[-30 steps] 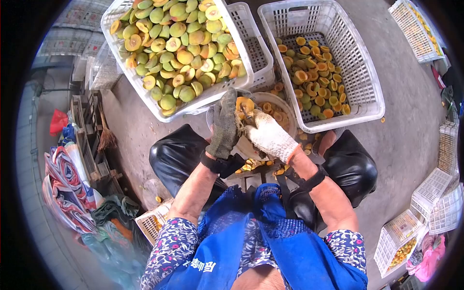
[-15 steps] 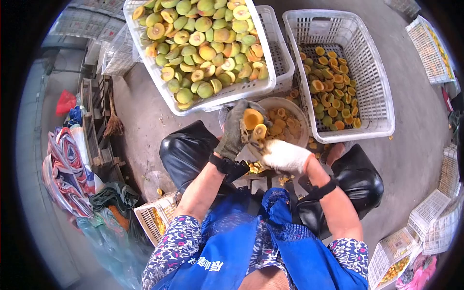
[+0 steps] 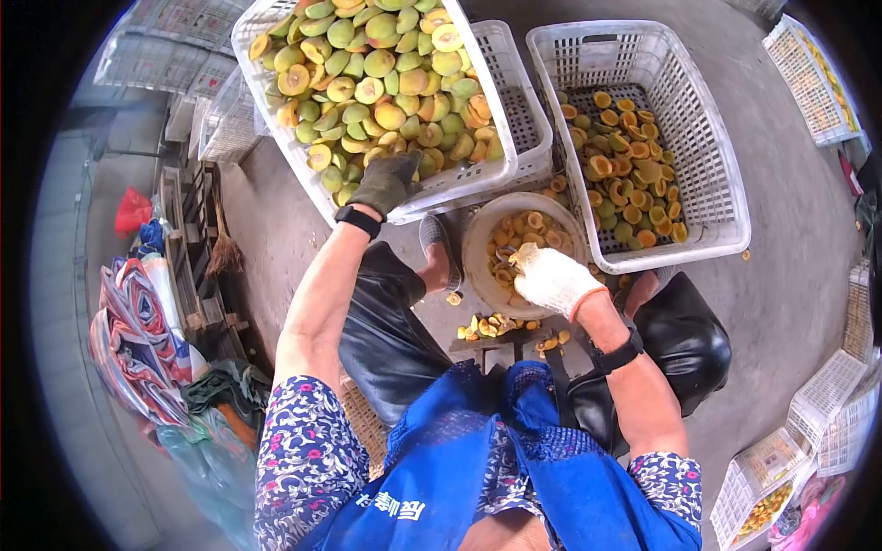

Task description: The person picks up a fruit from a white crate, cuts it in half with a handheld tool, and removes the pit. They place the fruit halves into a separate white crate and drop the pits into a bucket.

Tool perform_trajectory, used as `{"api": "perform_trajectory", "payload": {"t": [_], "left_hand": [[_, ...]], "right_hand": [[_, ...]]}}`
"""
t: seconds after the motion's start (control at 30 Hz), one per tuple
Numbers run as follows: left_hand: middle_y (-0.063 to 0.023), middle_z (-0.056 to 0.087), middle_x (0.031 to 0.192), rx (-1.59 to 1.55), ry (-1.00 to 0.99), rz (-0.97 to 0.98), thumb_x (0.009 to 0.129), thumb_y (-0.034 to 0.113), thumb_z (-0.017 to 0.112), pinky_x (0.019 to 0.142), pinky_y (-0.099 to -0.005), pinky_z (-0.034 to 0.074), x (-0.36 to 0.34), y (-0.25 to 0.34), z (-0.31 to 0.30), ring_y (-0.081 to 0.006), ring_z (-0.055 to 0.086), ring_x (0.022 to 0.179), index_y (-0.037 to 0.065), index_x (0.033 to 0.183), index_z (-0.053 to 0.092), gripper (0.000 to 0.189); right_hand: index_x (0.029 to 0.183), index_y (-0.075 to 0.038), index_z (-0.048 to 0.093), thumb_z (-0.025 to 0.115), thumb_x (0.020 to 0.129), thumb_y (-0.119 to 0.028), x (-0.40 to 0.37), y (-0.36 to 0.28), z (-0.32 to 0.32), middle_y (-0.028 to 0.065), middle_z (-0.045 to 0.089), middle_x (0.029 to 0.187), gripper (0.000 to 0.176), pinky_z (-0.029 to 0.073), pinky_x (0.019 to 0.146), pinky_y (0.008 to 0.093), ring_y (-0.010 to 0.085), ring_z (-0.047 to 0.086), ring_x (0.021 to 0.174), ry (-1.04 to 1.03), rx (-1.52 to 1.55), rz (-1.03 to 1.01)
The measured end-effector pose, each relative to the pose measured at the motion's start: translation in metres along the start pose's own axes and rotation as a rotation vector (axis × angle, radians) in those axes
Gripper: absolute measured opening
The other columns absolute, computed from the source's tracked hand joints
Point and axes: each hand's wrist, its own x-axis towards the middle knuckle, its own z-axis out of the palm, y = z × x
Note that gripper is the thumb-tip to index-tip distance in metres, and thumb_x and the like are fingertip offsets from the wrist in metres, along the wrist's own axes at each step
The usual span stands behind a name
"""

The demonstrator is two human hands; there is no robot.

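Observation:
My left hand (image 3: pixel 386 184), in a dark grey-green glove, reaches over the near rim of a white crate (image 3: pixel 323 204) heaped with halved peaches (image 3: pixel 372 90). Its fingers are down among the fruit and mostly hidden. My right hand (image 3: pixel 554 280), in a white glove with a soiled thumb and fingertips, is closed over a round basin (image 3: pixel 475 246). A small curved metal tool (image 3: pixel 504 256) pokes out from its fingers, only partly visible. Inside the basin lie orange-yellow fruit pieces (image 3: pixel 533 223).
A white crate (image 3: pixel 726 174) on the right holds hollowed peach halves (image 3: pixel 634 170). Fruit scraps (image 3: pixel 496 325) lie between my knees. A wooden pallet (image 3: pixel 184 266), a broom (image 3: pixel 223 248) and bundled sheets (image 3: pixel 138 331) are at left; more crates (image 3: pixel 818 395) stand at right.
My left hand has moved from above the basin up and left into the peach crate; the halves it held no longer show. My right hand has shifted slightly right, staying over the basin.

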Motion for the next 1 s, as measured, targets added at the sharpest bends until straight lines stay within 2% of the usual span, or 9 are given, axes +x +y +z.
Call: {"api": "perform_trajectory", "payload": {"t": [0.1,0.17,0.23,0.37,0.47,0.57,0.6,0.8,1.0], "left_hand": [[-0.0168,0.061,0.107,-0.366,0.132,-0.067,0.075,0.025,0.068,0.084,-0.0371,0.046,-0.003,-0.004,-0.001,-0.0299,0.059,0.100,0.007,0.117,0.056,0.047],[-0.0117,0.063,0.105,-0.452,-0.072,-0.258,0.087,0.022,0.061,0.081,-0.0320,0.050,0.005,0.014,-0.037,-0.0241,0.062,0.096,0.006,0.122,0.052,0.040],[-0.0132,0.062,0.102,-1.600,0.050,-0.384,0.093,0.023,0.055,0.074,-0.0333,0.054,-0.015,0.036,-0.065,-0.0248,0.063,0.091,0.003,0.119,0.052,0.033],[-0.0134,0.062,0.099,-2.197,0.070,-0.386,0.094,0.036,0.050,0.071,-0.0413,0.057,-0.029,0.075,-0.057,-0.0242,0.064,0.083,0.001,0.118,0.050,0.043],[-0.0112,0.062,0.100,-2.286,0.043,-0.339,0.093,0.042,0.048,0.075,-0.0335,0.055,-0.037,0.109,-0.053,-0.0196,0.063,0.085,0.001,0.118,0.048,0.048],[-0.0089,0.061,0.099,-2.273,0.077,-0.338,0.093,0.047,0.045,0.076,-0.0291,0.053,-0.043,0.144,-0.062,-0.0160,0.061,0.085,0.003,0.118,0.049,0.051],[-0.0079,0.061,0.098,-2.228,0.110,-0.331,0.093,0.048,0.045,0.076,-0.0274,0.053,-0.041,0.150,-0.060,-0.0142,0.060,0.085,0.003,0.119,0.049,0.051],[-0.0058,0.059,0.104,-2.143,0.071,-0.295,0.095,0.045,0.044,0.080,-0.0254,0.050,-0.042,0.152,-0.038,-0.0120,0.058,0.092,0.003,0.122,0.050,0.050],[-0.0031,0.057,0.095,-1.543,0.411,-0.339,0.096,0.050,0.036,0.076,-0.0242,0.047,-0.035,0.168,-0.003,-0.0089,0.054,0.084,0.002,0.110,0.056,0.053]], "right_hand": [[0.094,-0.001,0.062,0.046,0.080,-0.019,0.003,-0.001,-0.013,0.0226,0.062,0.097,0.028,0.049,0.078,0.0419,0.0364,0.060,0.090,-0.062,0.003,0.084],[0.095,-0.003,0.063,0.049,0.081,-0.017,0.002,0.000,-0.019,0.0203,0.062,0.101,0.024,0.048,0.081,0.0396,0.0339,0.059,0.096,0.122,-0.153,-0.119],[0.098,-0.005,0.062,0.052,0.081,-0.015,0.003,0.006,-0.011,0.0173,0.061,0.104,0.022,0.047,0.083,0.0407,0.0335,0.057,0.101,0.235,-0.304,-0.250],[0.104,-0.003,0.058,0.055,0.076,-0.016,0.012,-0.009,-0.013,0.0184,0.058,0.105,0.031,0.047,0.081,0.0428,0.0368,0.053,0.104,0.536,-0.327,-0.287],[0.099,0.000,0.057,0.056,0.072,-0.013,0.007,-0.036,-0.033,0.0200,0.058,0.098,0.030,0.047,0.072,0.0396,0.0342,0.056,0.097,0.724,-0.471,-0.282],[0.097,-0.004,0.062,0.061,0.074,-0.011,0.003,-0.035,-0.028,0.0231,0.055,0.113,0.024,0.050,0.075,0.0392,0.0344,0.059,0.092,0.594,-0.419,-0.179],[0.102,0.001,0.058,0.063,0.075,-0.011,0.008,-0.036,-0.025,0.0224,0.059,0.099,0.030,0.050,0.066,0.0406,0.0348,0.060,0.080,0.709,-0.346,-0.192],[0.113,0.004,0.046,0.063,0.077,-0.011,0.002,-0.036,-0.028,0.0202,0.057,0.074,0.042,0.045,0.058,0.0449,0.0373,0.056,0.065,0.720,-0.122,-0.159],[0.107,0.003,0.054,0.060,0.079,-0.012,0.002,-0.022,0.001,0.0218,0.057,0.087,0.033,0.046,0.063,0.0420,0.0344,0.056,0.074,0.682,-0.116,-0.039]]}}
